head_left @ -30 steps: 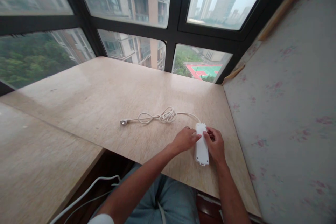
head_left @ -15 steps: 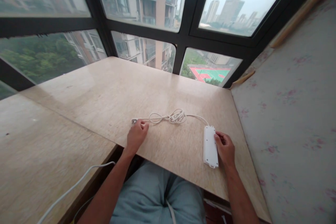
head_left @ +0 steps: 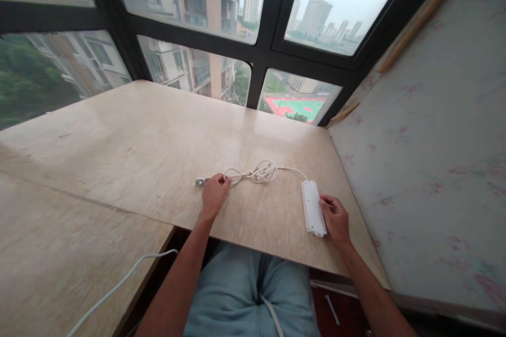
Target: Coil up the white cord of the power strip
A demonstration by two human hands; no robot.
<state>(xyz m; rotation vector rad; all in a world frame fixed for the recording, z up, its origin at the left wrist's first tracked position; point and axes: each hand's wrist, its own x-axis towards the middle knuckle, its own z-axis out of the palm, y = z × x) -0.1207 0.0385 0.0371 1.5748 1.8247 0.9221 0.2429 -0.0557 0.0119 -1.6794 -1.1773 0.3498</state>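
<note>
A white power strip [head_left: 313,208] lies on the stone-patterned counter with its screw-dotted face up. My right hand [head_left: 335,218] is at its right long edge, fingers curled in and gripping that side. From the strip's far end a white cord [head_left: 264,171] runs left into a looped, loosely knotted bundle. My left hand [head_left: 215,196] is closed in a pinch on the cord, left of the bundle. Just beyond its knuckles, to the left, the plug [head_left: 200,182] rests on the counter.
The beige counter [head_left: 158,137] reaches dark-framed windows [head_left: 259,55] at the back. A flower-patterned wall [head_left: 415,168] bounds the right side. Another white cable [head_left: 122,281] crosses the lower left and drops at the counter's edge. My legs are below the front edge.
My left hand has shifted right from beside the plug onto the cord, uncovering more of the plug. My right hand stays at the strip. The whole view has turned a little.
</note>
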